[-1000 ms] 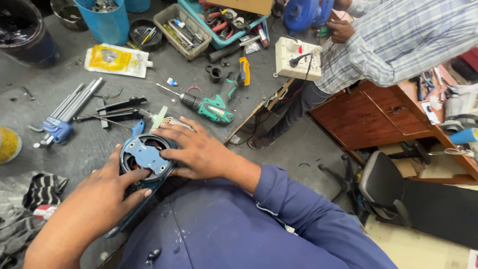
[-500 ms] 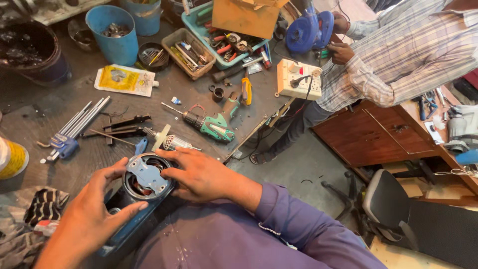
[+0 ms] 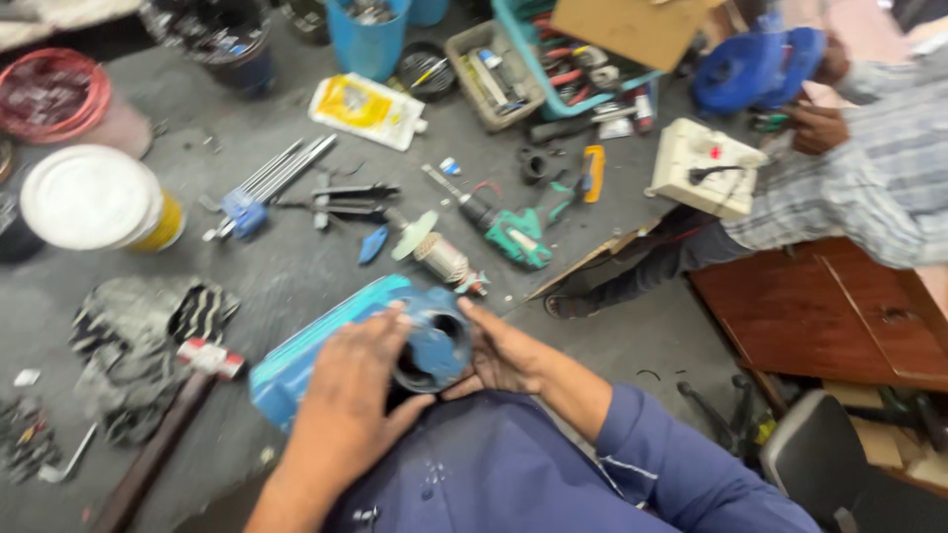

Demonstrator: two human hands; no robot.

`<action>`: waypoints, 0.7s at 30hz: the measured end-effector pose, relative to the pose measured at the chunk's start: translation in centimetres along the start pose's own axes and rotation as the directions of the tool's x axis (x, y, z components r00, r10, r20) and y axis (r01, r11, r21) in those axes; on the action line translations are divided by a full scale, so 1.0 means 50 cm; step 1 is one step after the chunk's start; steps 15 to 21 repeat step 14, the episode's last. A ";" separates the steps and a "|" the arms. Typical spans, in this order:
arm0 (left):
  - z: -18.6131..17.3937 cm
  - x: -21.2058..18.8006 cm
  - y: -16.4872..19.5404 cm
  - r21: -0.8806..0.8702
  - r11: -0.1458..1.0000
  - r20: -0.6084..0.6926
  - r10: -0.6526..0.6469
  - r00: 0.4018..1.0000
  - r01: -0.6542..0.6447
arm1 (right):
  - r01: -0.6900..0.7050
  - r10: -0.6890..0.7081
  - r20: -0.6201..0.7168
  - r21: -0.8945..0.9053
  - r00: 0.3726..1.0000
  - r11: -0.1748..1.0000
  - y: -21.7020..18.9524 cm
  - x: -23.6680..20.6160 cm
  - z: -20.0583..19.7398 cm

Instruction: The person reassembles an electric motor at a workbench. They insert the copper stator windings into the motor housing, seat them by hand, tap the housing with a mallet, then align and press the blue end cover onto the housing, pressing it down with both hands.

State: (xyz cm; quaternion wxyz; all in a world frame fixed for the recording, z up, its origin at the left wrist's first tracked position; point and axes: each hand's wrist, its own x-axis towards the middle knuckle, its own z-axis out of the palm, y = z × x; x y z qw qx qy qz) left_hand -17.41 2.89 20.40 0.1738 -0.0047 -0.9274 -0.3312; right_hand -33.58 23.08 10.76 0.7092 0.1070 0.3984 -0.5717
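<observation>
I hold a round blue motor end cover (image 3: 435,342) between both hands, just above my lap. My left hand (image 3: 352,380) wraps its near side and my right hand (image 3: 501,352) grips its right edge. Under it lies the light blue motor housing (image 3: 301,350) on the grey floor. A motor armature with a pale green fan disc (image 3: 433,250) lies a little beyond it, with a small blue part (image 3: 373,244) to its left.
A hammer (image 3: 168,426) and a dark rag (image 3: 148,336) lie at left. Hex keys (image 3: 262,185), a puller (image 3: 346,200), a green tool (image 3: 513,235), tool bins (image 3: 491,67) and a white-lidded can (image 3: 94,197) lie farther off. Another person (image 3: 849,168) sits at right by a wooden desk (image 3: 820,316).
The view has swung so the floor items sit higher and left. Both hands have closed in on the blue cover and lifted it off the housing.
</observation>
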 end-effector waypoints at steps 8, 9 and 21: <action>-0.046 -0.091 -0.029 0.127 0.941 -0.041 -0.312 0.949 0.315 | -0.045 0.004 -0.229 -0.176 0.974 0.983 -0.002 -0.017 0.028; -0.050 -0.112 -0.046 0.171 0.909 -0.104 -0.367 0.924 0.380 | -0.034 -0.029 -0.250 -0.244 0.968 0.969 0.001 -0.014 0.025; -0.029 -0.238 -0.108 0.024 0.729 -0.088 -0.680 0.728 0.684 | -0.054 -0.030 -0.223 -0.362 0.974 0.930 -0.005 0.009 0.017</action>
